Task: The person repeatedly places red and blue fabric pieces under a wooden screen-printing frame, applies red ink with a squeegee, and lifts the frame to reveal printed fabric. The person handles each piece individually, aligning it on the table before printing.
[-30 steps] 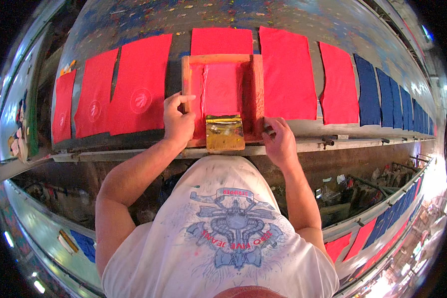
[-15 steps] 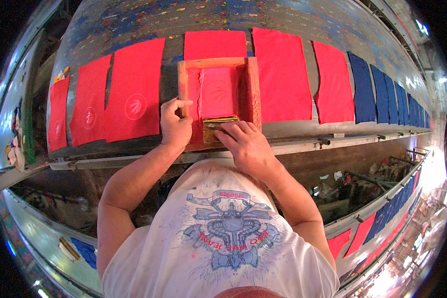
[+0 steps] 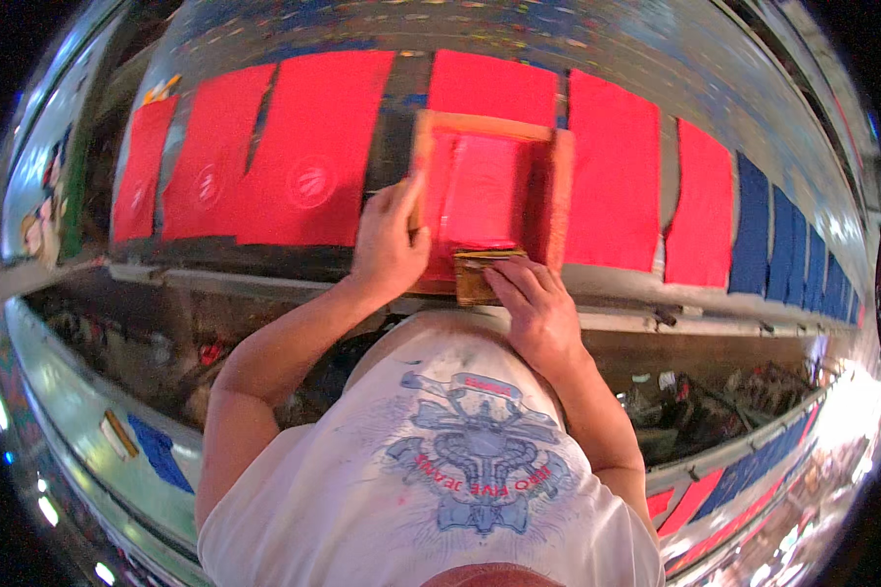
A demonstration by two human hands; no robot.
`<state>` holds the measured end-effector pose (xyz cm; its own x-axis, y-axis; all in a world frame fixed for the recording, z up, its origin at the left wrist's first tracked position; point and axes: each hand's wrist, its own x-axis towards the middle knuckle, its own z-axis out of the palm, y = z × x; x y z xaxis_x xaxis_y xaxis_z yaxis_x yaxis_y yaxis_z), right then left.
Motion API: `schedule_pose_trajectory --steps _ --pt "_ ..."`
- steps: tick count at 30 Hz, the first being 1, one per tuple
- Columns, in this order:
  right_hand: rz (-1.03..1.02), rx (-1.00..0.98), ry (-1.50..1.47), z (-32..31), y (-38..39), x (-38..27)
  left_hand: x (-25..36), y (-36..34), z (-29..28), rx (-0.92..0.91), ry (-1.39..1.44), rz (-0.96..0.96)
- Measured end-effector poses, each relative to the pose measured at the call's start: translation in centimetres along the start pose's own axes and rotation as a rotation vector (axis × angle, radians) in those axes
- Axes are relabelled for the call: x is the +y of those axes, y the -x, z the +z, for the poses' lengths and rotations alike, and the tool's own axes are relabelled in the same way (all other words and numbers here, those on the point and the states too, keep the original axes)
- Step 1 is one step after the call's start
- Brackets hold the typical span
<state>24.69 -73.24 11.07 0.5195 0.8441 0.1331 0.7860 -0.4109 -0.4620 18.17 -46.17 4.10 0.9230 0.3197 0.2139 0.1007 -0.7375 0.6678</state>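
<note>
A wooden screen-printing frame (image 3: pixel 561 186) lies over a red cloth panel (image 3: pixel 494 86) on the long table. Red ink covers its mesh (image 3: pixel 485 181), and a faint round design shows through. My left hand (image 3: pixel 390 245) is closed on the frame's left rail near its front corner. At the near end of the mesh, my right hand (image 3: pixel 540 308) grips a squeegee (image 3: pixel 475 279) with a worn wooden handle, fingers over its top. Thick red ink lies along the squeegee's far edge.
Red panels with pale round prints (image 3: pixel 310 181) lie left of the frame. Further red panels (image 3: pixel 612 176) and several navy panels (image 3: pixel 751 225) run off to the right. A metal rail (image 3: pixel 617 315) edges the table; another table (image 3: pixel 78 372) stands behind me.
The whole view has swung, so table and frame appear further right and tilted. My left hand's fingers lie closer along the frame's rail. The squeegee remains at the near end in my right hand.
</note>
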Motion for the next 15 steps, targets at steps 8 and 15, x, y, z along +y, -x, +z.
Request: schedule_pose_trajectory --steps 8,15 --pt "-0.002 0.034 0.080 1.2 -1.4 1.1 0.2 -0.5 -1.1 -0.129 -0.218 0.041" --pt "0.007 0.128 0.099 0.7 -10.0 6.5 0.9 -1.4 -1.9 -0.183 -0.380 0.107"
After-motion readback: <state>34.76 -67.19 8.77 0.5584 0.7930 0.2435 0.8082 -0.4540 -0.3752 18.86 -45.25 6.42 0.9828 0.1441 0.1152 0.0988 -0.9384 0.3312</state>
